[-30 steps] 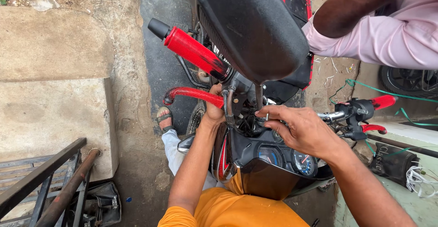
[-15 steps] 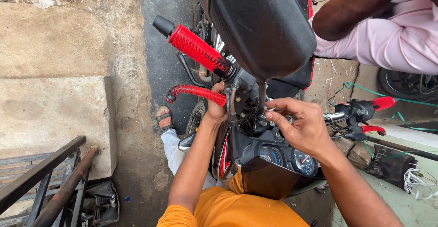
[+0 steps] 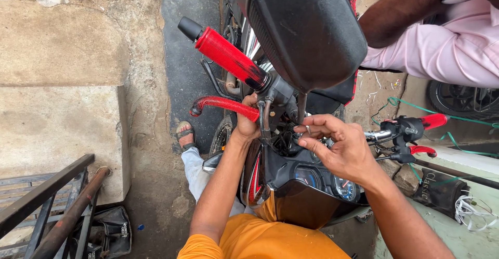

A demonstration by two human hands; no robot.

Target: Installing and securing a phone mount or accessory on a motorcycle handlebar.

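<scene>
Since the earlier frame the right hand (image 3: 340,147) has drawn its fingers tighter over the middle of the handlebar, and the view has edged closer. At the far left lies a concrete slab (image 3: 57,129), with a rusty metal railing (image 3: 57,215) near it. Right of that, the red hand grip (image 3: 226,57) points far and left, and under it the red-sleeved lever (image 3: 223,104) curves out. The left hand (image 3: 248,124) is clenched around the lever's base by the clamp. The right hand pinches something small among the black cables (image 3: 283,139) just above the gauges (image 3: 325,181); what it pinches is hidden. Judging by this, the fitting there looks unfinished. At the far right, another person's pink sleeve (image 3: 442,51) reaches in.
</scene>
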